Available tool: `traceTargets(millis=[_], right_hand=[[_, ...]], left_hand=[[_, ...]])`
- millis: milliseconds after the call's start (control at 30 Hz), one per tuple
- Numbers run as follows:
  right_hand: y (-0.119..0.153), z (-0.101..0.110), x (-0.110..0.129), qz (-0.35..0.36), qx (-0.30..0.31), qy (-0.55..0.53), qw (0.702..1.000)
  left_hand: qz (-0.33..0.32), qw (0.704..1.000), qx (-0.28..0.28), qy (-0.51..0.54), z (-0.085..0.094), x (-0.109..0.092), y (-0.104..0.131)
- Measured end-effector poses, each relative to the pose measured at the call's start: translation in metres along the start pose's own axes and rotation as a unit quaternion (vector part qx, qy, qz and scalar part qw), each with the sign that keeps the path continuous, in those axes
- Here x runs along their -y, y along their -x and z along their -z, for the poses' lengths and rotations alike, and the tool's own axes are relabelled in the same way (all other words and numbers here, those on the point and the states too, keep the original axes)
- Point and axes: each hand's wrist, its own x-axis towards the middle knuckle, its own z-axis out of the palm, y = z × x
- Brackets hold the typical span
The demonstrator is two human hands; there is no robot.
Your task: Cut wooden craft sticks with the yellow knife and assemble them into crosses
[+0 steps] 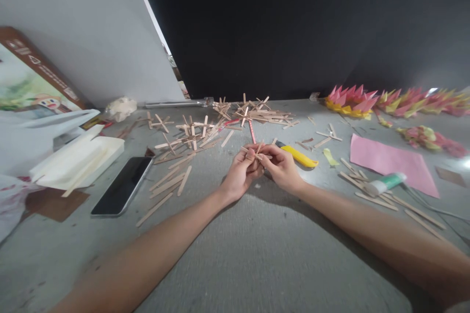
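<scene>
Small crossed wooden sticks [259, 149] are pinched between my two hands, near the middle of the grey table. My left hand [240, 172] grips them from the left, thumb on top. From the right, the fingers of my right hand [282, 166] close on the same sticks. A red patterned pen-like stick [251, 132] lies just beyond my fingers. Beside my right hand rests a yellow cutter knife [299, 155]. Behind the hands is a heap of wooden sticks [268, 115], many joined in crosses.
Loose sticks [168, 186] and a black phone [123, 186] lie left, beside an open white box [110, 146]. On the right are pink paper [391, 161], a glue tube [387, 183], more sticks and pink-yellow paper crafts [350, 101]. A dark panel [293, 24] stands behind.
</scene>
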Motion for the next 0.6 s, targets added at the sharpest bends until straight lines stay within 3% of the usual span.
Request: traceTargets(millis=[333,600], right_hand=[[-0.003,0.001,-0.003,-0.042,-0.001,-0.036,0.998],[-0.009,0.02,-0.006,0.058,0.018,0.102,0.993]], left_hand=[[-0.127,0.978,0.013,-0.162,0.004,-0.001,-0.01],[-0.189,0.934,0.018,-0.301,0.01,-0.021,-0.005]])
